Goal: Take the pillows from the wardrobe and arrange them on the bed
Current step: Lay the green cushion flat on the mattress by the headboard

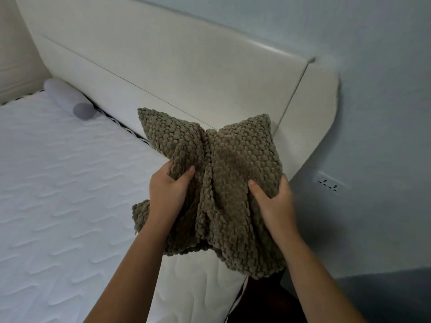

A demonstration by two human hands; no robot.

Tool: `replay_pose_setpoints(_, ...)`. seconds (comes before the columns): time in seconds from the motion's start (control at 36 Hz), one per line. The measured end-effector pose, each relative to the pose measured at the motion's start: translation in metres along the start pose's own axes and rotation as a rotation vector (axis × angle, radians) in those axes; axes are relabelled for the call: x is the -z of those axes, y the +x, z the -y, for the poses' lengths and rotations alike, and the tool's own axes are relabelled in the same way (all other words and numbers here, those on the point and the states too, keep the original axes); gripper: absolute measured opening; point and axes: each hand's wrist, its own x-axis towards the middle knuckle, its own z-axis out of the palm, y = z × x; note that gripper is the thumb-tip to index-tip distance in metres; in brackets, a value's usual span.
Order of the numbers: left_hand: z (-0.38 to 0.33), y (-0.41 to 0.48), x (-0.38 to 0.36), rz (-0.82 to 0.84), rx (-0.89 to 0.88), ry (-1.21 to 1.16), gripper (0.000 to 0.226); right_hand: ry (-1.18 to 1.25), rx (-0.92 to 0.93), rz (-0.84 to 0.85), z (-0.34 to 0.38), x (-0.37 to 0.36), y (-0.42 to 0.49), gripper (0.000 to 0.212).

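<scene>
A brown-green pillow [235, 159] with a bubbly knitted cover is held above the right edge of the bed [58, 183], close to the cream headboard [175, 66]. My left hand [166, 190] grips its left side and my right hand [272, 199] grips its right side, squeezing it so the middle creases. A pale grey bolster pillow [67, 99] lies on the white quilted mattress against the headboard at the far left. The wardrobe is out of view.
A pale blue wall [373, 89] runs along the right of the bed, with a white socket plate [331, 181] low on it. Dark floor [384, 297] shows at the lower right. A cream padded side panel [14, 54] stands at the far left.
</scene>
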Motion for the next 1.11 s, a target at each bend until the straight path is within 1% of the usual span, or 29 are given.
replay_pose_setpoints(0.08,0.014,0.019,-0.007,0.016,0.003,0.071,0.011,0.023,-0.051,0.035,-0.012,-0.012,0.017,0.028)
replay_pose_setpoints(0.19,0.039,0.046,-0.017,0.073,0.009,0.151,0.004,0.041,-0.130,0.080,-0.035,-0.032,0.039,0.035)
replay_pose_setpoints(0.28,0.062,0.070,-0.026,0.137,0.043,0.223,0.016,0.047,-0.212,0.105,-0.054,-0.049,0.055,0.037)
replay_pose_setpoints(0.33,0.080,0.086,-0.030,0.174,0.084,0.261,0.020,0.065,-0.279,0.139,-0.068,-0.062,0.065,0.040)
replay_pose_setpoints(0.47,0.123,0.125,-0.035,0.215,0.139,0.377,0.027,0.110,-0.463,0.275,-0.098,-0.101,0.079,0.051)
replay_pose_setpoints(0.5,0.132,0.132,-0.034,0.212,0.149,0.404,0.030,0.120,-0.517,0.306,-0.104,-0.110,0.080,0.049)
replay_pose_setpoints(0.56,0.147,0.146,-0.028,0.197,0.160,0.473,0.036,0.141,-0.631,0.358,-0.116,-0.127,0.080,0.038)
replay_pose_setpoints(0.58,0.154,0.152,-0.024,0.187,0.154,0.519,0.037,0.140,-0.674,0.379,-0.121,-0.136,0.080,0.033)
replay_pose_setpoints(0.61,0.161,0.159,-0.020,0.177,0.141,0.564,0.037,0.138,-0.709,0.392,-0.127,-0.145,0.080,0.033)
replay_pose_setpoints(0.69,0.179,0.176,-0.010,0.177,0.091,0.679,0.036,0.192,-0.824,0.404,-0.141,-0.175,0.079,0.048)
replay_pose_setpoints(0.78,0.197,0.193,-0.001,0.186,0.018,0.810,0.042,0.229,-0.899,0.468,-0.152,-0.203,0.076,0.057)
replay_pose_setpoints(0.81,0.203,0.198,0.002,0.181,-0.011,0.838,0.044,0.229,-0.915,0.491,-0.156,-0.213,0.075,0.056)
replay_pose_setpoints(0.89,0.223,0.211,0.011,0.143,-0.080,0.890,0.045,0.285,-0.960,0.545,-0.168,-0.241,0.068,0.044)
replay_pose_setpoints(0.97,0.246,0.221,0.018,0.134,-0.106,0.960,0.047,0.303,-1.005,0.623,-0.181,-0.264,0.060,0.040)
replay_pose_setpoints(1.06,0.277,0.219,0.021,0.158,-0.040,1.011,0.046,0.171,-1.019,0.764,-0.194,-0.280,0.054,0.040)
replay_pose_setpoints(1.11,0.296,0.211,0.021,0.157,0.041,1.019,0.053,0.080,-1.052,0.851,-0.205,-0.283,0.055,0.039)
